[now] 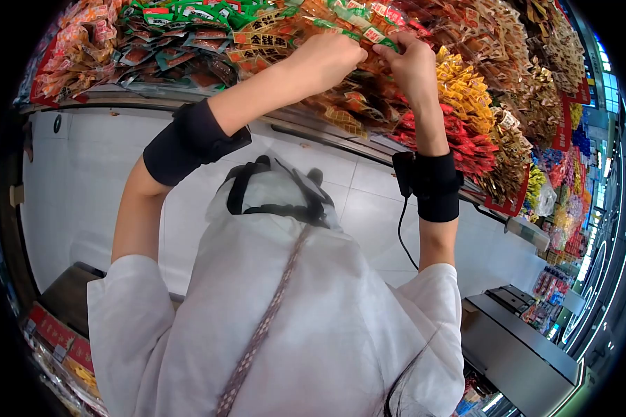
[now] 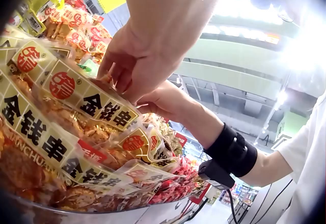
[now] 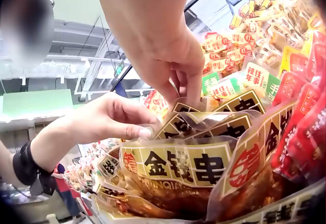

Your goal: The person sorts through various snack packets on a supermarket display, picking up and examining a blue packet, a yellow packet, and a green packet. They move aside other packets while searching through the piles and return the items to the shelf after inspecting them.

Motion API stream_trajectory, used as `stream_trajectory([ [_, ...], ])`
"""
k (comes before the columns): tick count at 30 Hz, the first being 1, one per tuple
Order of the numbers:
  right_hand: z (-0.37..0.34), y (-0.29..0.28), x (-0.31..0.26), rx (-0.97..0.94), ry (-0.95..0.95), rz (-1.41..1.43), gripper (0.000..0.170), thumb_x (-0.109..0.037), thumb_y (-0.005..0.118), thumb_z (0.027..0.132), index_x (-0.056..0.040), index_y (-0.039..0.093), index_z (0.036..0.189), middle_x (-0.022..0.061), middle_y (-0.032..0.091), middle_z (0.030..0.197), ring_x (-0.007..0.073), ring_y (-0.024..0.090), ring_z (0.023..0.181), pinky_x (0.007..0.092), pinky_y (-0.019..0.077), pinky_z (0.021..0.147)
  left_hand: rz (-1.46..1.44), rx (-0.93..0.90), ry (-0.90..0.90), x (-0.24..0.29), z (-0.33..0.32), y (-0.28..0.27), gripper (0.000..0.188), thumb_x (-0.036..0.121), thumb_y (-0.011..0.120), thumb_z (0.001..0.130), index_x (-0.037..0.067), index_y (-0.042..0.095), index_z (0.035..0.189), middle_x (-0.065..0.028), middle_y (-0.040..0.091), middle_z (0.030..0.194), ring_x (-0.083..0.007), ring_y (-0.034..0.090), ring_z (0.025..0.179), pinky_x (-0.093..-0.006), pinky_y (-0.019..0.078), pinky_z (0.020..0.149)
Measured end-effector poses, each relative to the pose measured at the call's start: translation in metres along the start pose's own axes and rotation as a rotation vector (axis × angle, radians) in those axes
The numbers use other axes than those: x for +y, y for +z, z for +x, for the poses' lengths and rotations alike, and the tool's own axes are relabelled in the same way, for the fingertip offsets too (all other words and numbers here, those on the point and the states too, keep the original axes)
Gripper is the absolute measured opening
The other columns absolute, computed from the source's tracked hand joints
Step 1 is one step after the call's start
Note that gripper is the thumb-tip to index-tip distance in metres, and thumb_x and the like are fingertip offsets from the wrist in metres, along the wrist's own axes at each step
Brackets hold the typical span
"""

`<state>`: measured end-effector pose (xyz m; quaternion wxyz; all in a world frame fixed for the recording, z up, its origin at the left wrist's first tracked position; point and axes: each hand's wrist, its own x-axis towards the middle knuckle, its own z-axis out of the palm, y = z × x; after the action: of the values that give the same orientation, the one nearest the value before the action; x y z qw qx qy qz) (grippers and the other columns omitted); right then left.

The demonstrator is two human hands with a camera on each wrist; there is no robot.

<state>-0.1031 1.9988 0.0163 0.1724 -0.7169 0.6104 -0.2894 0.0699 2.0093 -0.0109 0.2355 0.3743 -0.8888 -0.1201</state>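
Snack counter (image 1: 320, 139); gold-labelled packets (image 3: 178, 164) below both hands (image 1: 335, 62) (image 1: 414, 66); fingers curled, grip unclear.

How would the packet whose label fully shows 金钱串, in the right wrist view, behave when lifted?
The packet will probably bend, since its clear film looks thin and its edges curve. It may feel slippery, because the film shines. Rolling seems unlikely: it is flattish and crowded by neighbouring packets.

Bright light comes from ceiling lamps (image 2: 242, 11), which burn out to white glare toward the left wrist view's upper right; glossy snack packets (image 3: 178, 164) catch highlights. The head view bends like a fisheye and blacks out at its corners; the right wrist view has a blurred dark oval (image 3: 26, 22) upper left.
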Motion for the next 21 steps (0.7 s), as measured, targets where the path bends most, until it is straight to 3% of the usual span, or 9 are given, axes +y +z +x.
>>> stream_trajectory([
  [4,-0.001,0.009,0.008,0.003,-0.14,-0.068,0.02,-0.016,0.069,0.073,0.0002,0.063,0.084,0.0183,0.059,0.062,0.029,0.059,0.058,0.0362,0.0455,0.057,-0.122,0.074,0.016,-0.012,0.003,0.008,0.013,0.01,0.061,0.078,0.0,0.059,0.085,-0.0142,0.061,0.084,-0.0315,0.059,0.078,-0.0389,0.0481,0.068],
  [7,0.005,-0.002,0.011,-0.12,0.193,0.133,0.02,-0.016,0.069,0.073,0.0001,0.064,0.082,0.017,0.06,0.062,0.0292,0.06,0.06,0.0357,0.046,0.058,-0.169,0.086,-0.072,-0.01,0.001,0.0,0.015,0.011,0.062,0.077,-0.001,0.059,0.084,-0.0154,0.062,0.08,-0.031,0.061,0.074,-0.0379,0.0487,0.067],
  [8,0.009,-0.002,0.028,-0.119,0.093,0.056,0.019,-0.017,0.069,0.072,-0.0009,0.064,0.08,0.0158,0.06,0.062,0.0293,0.061,0.06,0.0359,0.0465,0.058,-0.176,0.085,-0.115,-0.009,0.002,-0.003,0.016,0.012,0.063,0.077,-0.002,0.059,0.084,-0.0158,0.062,0.078,-0.0309,0.061,0.072,-0.0376,0.0489,0.066],
  [11,0.007,-0.005,0.024,-0.063,0.022,-0.144,0.017,-0.018,0.069,0.073,-0.002,0.064,0.078,0.0153,0.06,0.062,0.0298,0.06,0.06,0.0364,0.0468,0.058,-0.198,0.209,-0.074,-0.008,0.001,-0.002,0.015,0.007,0.062,0.076,-0.007,0.055,0.077,-0.0209,0.057,0.066,-0.0332,0.06,0.067,-0.0392,0.0484,0.061],
  [15,0.006,0.006,0.013,-0.04,-0.07,-0.238,0.015,-0.017,0.069,0.071,-0.0045,0.066,0.077,0.0176,0.061,0.067,0.0336,0.06,0.068,0.0393,0.0472,0.062,-0.197,0.15,-0.136,-0.014,0.004,-0.001,0.016,0.011,0.063,0.077,-0.003,0.058,0.084,-0.0168,0.062,0.072,-0.0303,0.062,0.068,-0.0359,0.0492,0.062],
  [21,0.006,-0.002,0.019,-0.101,-0.067,-0.147,0.016,-0.017,0.067,0.073,-0.004,0.066,0.083,0.0173,0.062,0.072,0.0313,0.062,0.068,0.0366,0.0478,0.064,-0.195,0.201,-0.091,-0.006,0.009,-0.007,0.015,0.01,0.062,0.078,-0.001,0.059,0.088,-0.0151,0.062,0.072,-0.0282,0.062,0.068,-0.0351,0.0485,0.063],
])
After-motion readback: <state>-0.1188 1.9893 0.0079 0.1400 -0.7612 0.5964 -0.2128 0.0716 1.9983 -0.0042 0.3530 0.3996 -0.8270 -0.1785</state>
